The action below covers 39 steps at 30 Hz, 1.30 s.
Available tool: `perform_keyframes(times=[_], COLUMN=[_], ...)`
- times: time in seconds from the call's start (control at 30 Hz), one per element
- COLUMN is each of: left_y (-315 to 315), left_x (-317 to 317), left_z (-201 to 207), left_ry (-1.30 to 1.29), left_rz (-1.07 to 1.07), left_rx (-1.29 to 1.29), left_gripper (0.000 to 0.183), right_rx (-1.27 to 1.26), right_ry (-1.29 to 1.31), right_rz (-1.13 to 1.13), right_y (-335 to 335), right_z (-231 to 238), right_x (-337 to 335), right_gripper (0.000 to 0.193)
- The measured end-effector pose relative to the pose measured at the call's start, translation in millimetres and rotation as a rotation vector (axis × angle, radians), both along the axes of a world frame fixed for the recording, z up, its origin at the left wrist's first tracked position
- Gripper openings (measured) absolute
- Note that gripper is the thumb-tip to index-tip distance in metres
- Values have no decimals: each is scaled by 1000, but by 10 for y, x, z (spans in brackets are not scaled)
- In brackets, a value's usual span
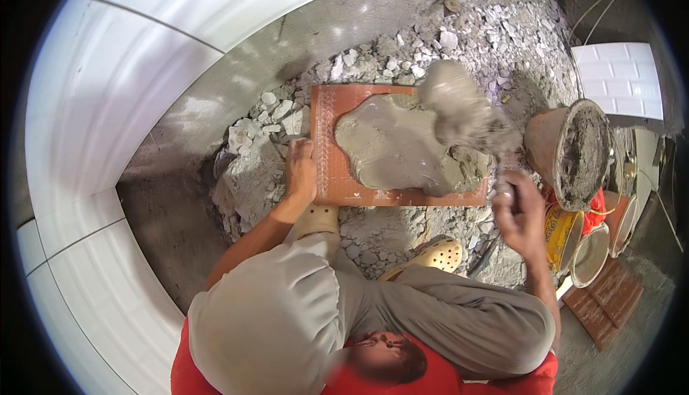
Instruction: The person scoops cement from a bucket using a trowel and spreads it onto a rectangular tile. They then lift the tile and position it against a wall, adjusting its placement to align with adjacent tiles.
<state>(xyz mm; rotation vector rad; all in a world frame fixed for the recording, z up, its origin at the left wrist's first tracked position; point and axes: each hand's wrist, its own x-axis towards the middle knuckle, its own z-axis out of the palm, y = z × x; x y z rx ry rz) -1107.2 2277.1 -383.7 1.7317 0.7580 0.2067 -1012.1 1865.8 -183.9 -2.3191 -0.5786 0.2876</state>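
Note:
A reddish-brown tile (334, 179) lies back-up on rubble, with a spread of wet grey mortar (391, 147) on it. My left hand (300, 171) presses on the tile's left edge, fingers flat. My right hand (518, 208) grips the handle of a trowel (466, 111), whose blade is loaded with mortar and raised over the tile's right part. My bent knees in grey trousers and beige clogs (434, 253) fill the lower middle.
A mortar-caked bucket (570, 151) stands to the right of the tile, with cans (563, 233) and more reddish tiles (603, 298) beyond it. White tiled wall (108, 108) curves along the left. Broken rubble (466, 36) covers the floor around the tile.

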Motion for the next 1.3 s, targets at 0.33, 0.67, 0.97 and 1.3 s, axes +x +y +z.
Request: perform_keyframes(times=[0.33, 0.67, 0.97, 1.3], left_y=[-65, -103, -154, -146], left_x=[5, 28, 87, 39], left_z=[111, 180, 214, 134], left_ry=[-29, 173, 34, 62], left_rz=[-3, 49, 187, 156], left_rx=[112, 104, -170, -35], left_gripper=[30, 31, 25, 24], right_rx=[-255, -362, -561, -543], right_ry=[-241, -43, 89, 327], right_rz=[284, 394, 536, 590], right_y=[968, 1026, 1547, 1510], right_z=[-699, -70, 9, 417], right_x=[-28, 437, 664, 951], right_gripper=[38, 34, 27, 37])
